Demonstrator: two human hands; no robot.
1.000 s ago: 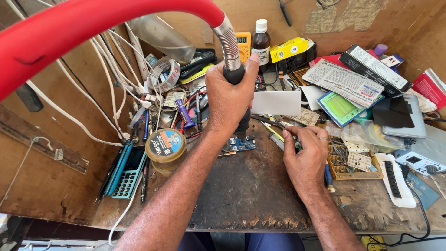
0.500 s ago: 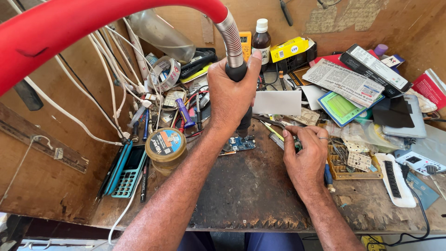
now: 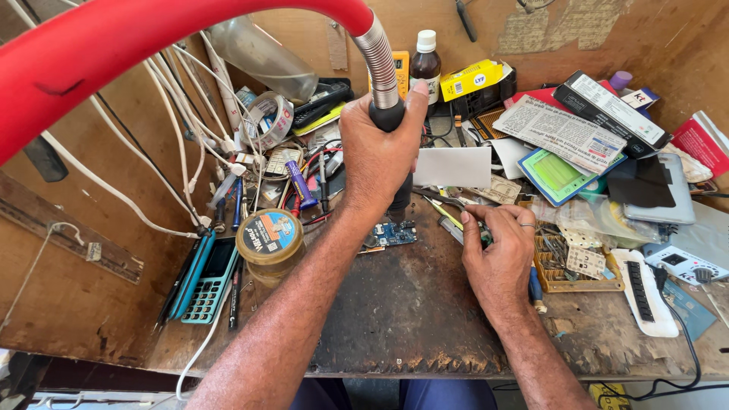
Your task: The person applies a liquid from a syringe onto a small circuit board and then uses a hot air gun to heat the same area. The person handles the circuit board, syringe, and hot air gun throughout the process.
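From the head camera we see the left hand [image 3: 376,156] wrapped tight around the black handle of a hot-air tool [image 3: 391,121], nozzle pointing down at a small blue circuit board [image 3: 393,234] lying on the dark counter [image 3: 402,319]. A red hose [image 3: 152,45] arcs up from the handle. The right hand [image 3: 497,254] rests just right of the board, fingers curled; it seems to pinch tweezers [image 3: 444,212] (partly hidden, so we cannot be sure). A round tin [image 3: 269,241] stands left of the board.
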